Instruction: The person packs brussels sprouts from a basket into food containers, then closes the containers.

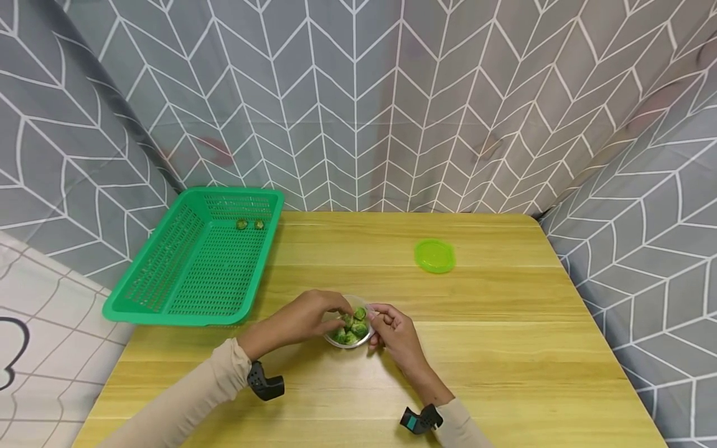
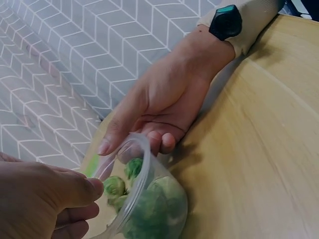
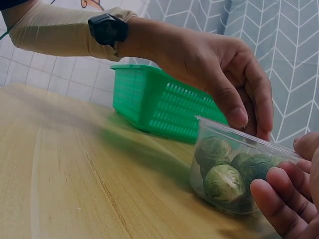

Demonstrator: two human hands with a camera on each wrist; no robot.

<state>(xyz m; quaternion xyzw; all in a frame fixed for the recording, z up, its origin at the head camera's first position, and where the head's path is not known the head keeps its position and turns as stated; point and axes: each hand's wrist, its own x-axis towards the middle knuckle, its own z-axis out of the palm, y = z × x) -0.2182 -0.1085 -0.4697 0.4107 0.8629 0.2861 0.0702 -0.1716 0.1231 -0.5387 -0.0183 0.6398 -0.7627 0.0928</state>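
Observation:
A clear plastic tub [image 1: 355, 345] with several Brussels sprouts [image 3: 224, 183] inside it is at the middle of the table. At its right side, my right hand [image 1: 398, 336] holds the rim between thumb and fingers. My left hand [image 1: 313, 316] reaches over the tub from the left. Its thumb and fingers point down at the opening, as the right wrist view shows. There the thumb [image 3: 232, 102] stands apart from the fingers, and no sprout shows between them. In the head view its fingertips are partly hidden among the sprouts.
A green perforated basket [image 1: 193, 319] stands at the table's left, with two small sprouts [image 1: 241, 224] at its far end. Toward the back right lies a bright green lid [image 1: 435, 256]. Patterned curtains [image 1: 358, 106] hang behind the wooden table [image 1: 504, 373].

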